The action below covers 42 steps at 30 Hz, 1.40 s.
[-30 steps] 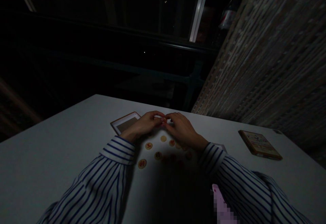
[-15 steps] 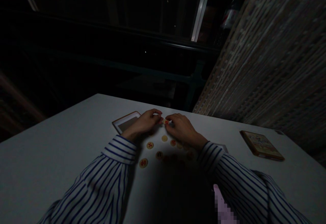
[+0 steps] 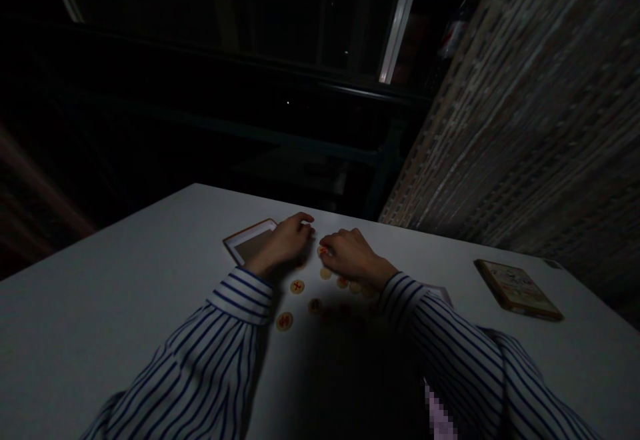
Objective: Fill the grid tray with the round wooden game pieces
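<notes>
Round wooden pieces with red or dark characters lie scattered on the white table (image 3: 150, 260). Between the fingers of my right hand (image 3: 354, 255) is one red-marked piece (image 3: 323, 251), low over the tabletop. A plain piece (image 3: 325, 273) lies just below those fingers. My left hand (image 3: 286, 243) is beside the open tray (image 3: 235, 251), thumb and forefinger apart with nothing between them. Nearer to me are a piece with a red cross-like mark (image 3: 297, 287), a dark-marked piece (image 3: 315, 306) and another red one (image 3: 285, 321). Shadow hides part of the group.
A flat brown-edged box (image 3: 519, 289) lies at the right. Part of a pale tray (image 3: 442, 293) shows behind my right forearm. Beyond the table stand a beaded curtain (image 3: 500, 127) and a bottle (image 3: 455, 30) near a dark window.
My right hand has moved a little down and toward me with the red-marked piece, away from my left hand. My left fingers have come away from that piece.
</notes>
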Each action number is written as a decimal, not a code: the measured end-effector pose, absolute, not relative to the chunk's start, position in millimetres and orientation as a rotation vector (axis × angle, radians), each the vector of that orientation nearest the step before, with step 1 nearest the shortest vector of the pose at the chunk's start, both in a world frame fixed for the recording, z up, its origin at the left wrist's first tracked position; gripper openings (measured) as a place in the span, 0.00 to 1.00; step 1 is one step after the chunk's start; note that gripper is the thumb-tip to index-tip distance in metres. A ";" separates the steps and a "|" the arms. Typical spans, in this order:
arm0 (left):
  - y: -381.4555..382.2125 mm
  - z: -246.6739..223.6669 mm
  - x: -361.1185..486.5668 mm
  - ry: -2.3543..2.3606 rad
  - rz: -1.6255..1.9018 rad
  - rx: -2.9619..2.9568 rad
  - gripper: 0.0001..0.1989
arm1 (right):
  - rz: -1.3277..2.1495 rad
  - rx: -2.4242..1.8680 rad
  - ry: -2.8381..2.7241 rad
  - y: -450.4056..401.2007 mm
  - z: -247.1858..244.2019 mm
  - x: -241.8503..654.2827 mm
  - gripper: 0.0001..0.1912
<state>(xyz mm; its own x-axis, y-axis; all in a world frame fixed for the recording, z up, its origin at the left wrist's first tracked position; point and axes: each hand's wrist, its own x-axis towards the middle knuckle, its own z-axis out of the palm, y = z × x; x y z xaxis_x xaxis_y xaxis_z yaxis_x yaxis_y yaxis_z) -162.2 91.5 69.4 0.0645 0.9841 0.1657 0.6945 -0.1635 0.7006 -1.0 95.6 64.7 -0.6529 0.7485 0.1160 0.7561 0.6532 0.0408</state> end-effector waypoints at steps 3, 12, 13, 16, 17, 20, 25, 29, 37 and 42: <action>90.5 67.7 -162.4 1.695 0.839 1.966 0.18 | -0.158 -1.287 -2.819 97.3 61.4 -5.5 0.15; 93.3 60.6 -162.6 1.766 0.783 2.070 0.17 | -0.112 -1.307 -2.897 94.7 58.9 -14.4 0.14; 93.2 60.6 -162.6 1.763 0.782 2.077 0.17 | -0.108 -1.303 -2.899 94.1 59.1 -14.5 0.15; 92.3 61.2 -162.1 1.769 0.773 2.088 0.17 | -0.080 -1.305 -2.902 94.2 61.2 -12.7 0.16; 91.8 61.4 -161.8 1.767 0.770 2.088 0.17 | -0.067 -1.312 -2.892 95.1 62.4 -10.9 0.17; 90.2 61.6 -160.3 1.758 0.772 2.090 0.17 | -0.043 -1.341 -2.807 101.4 67.4 -0.2 0.18; 87.6 61.2 -158.0 1.743 0.763 2.104 0.18 | -0.012 -1.447 -2.690 119.3 74.0 29.9 0.18; 87.2 60.7 -157.0 1.738 0.745 2.112 0.18 | 0.083 -1.507 -2.685 128.6 71.4 48.7 0.18; 88.1 59.2 -154.2 1.725 0.719 2.135 0.18 | 0.159 -1.509 -2.756 126.2 62.7 43.5 0.17; 88.0 59.0 -154.6 1.723 0.712 2.138 0.17 | 0.132 -1.568 -2.771 124.9 63.9 37.8 0.16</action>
